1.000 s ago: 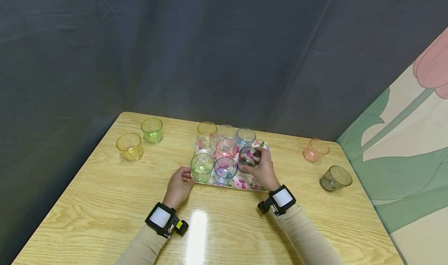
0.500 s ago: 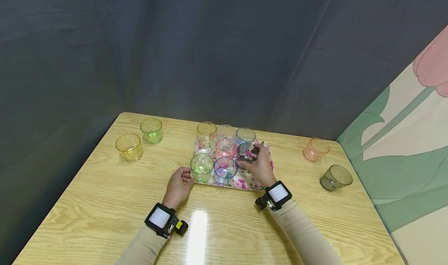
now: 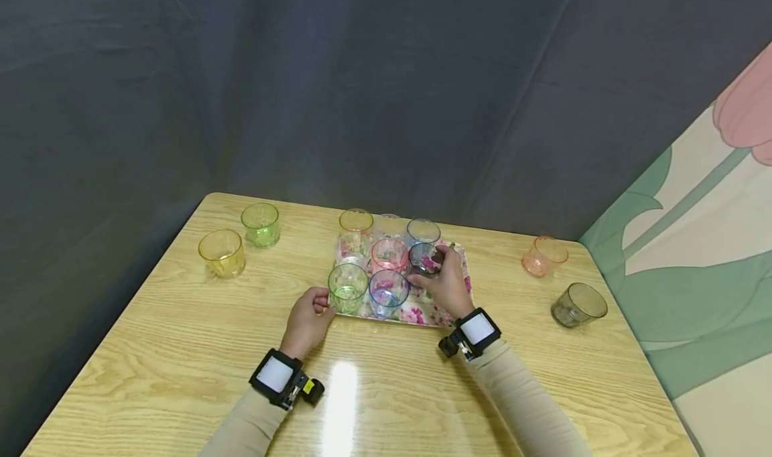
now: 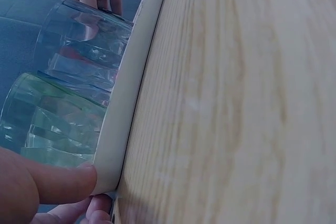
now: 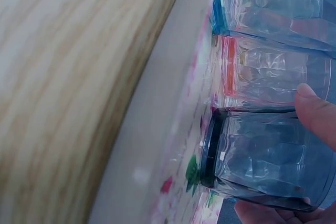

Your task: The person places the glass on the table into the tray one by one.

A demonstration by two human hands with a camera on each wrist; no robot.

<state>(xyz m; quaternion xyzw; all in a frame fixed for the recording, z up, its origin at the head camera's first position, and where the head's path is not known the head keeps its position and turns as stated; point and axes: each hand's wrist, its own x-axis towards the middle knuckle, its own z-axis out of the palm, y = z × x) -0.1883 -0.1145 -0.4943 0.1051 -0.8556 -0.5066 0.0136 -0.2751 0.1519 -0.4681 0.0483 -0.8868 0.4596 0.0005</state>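
My right hand (image 3: 451,287) grips a dark grey clear glass (image 3: 424,261) at the right of the floral tray (image 3: 415,315). In the right wrist view, thumb and fingers hold the upper part of that grey glass (image 5: 257,156), its base at the tray surface beside a pink glass (image 5: 268,72). My left hand (image 3: 306,321) holds the tray's near left corner; in the left wrist view the thumb (image 4: 68,182) presses the tray rim (image 4: 118,124) with fingers curled below. Near that hand stand a green glass (image 3: 348,289) and a blue glass (image 3: 389,295), both upright.
Further back on the tray are a yellow-rimmed glass (image 3: 356,221), a light blue glass (image 3: 423,232) and clear ones. Off the tray stand a yellow glass (image 3: 223,254) and a green glass (image 3: 261,226) at left, an orange glass (image 3: 544,256) and a smoky glass (image 3: 577,307) at right.
My right hand has moved the grey glass slightly back and left, closer to the pink and light blue glasses. The left hand stays at the tray corner.
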